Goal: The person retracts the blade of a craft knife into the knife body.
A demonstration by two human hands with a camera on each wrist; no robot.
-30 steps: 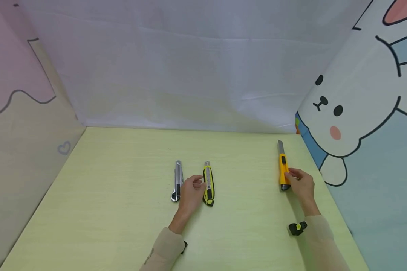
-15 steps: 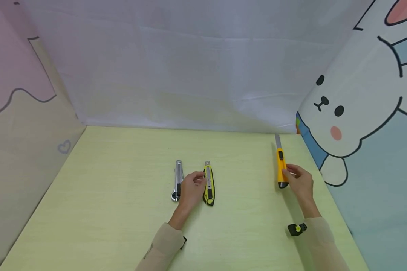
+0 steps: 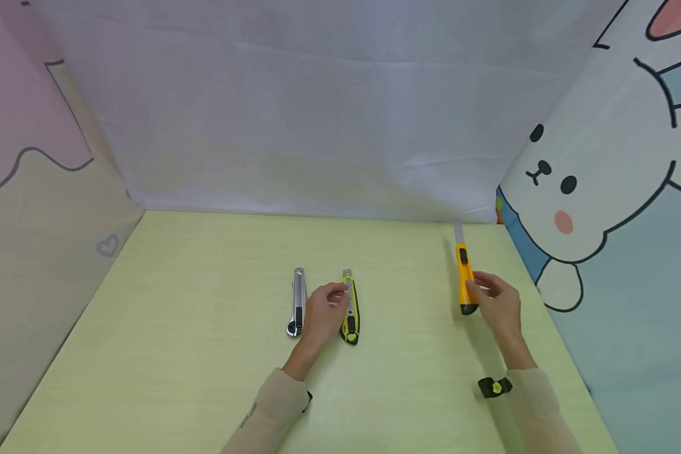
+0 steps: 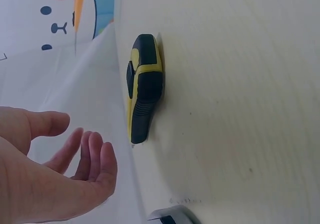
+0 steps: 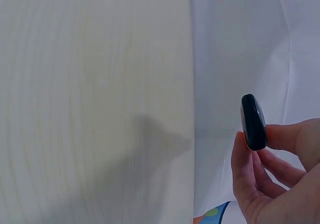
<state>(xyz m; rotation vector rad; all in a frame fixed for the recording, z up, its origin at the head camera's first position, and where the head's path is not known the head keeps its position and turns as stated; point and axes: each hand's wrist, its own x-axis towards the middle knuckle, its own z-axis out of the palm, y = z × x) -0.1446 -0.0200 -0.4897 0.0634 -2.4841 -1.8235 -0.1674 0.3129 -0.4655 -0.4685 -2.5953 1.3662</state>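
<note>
Tabletop [image 3: 204, 290], right hand [image 3: 499, 307] pinching orange cutter [image 3: 465, 271], left wrist view revealing left hand [image 4: 47, 186] spread

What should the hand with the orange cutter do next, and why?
The right hand should probably carry the orange cutter left: it is held above the table, blade out, while the yellow cutter and silver cutter lie there, side by side.

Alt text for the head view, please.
The right hand holds an orange cutter, blade out, above a pale table. The left hand hovers, holding nothing, near a silver cutter and a yellow-black cutter lying on the table.
</note>
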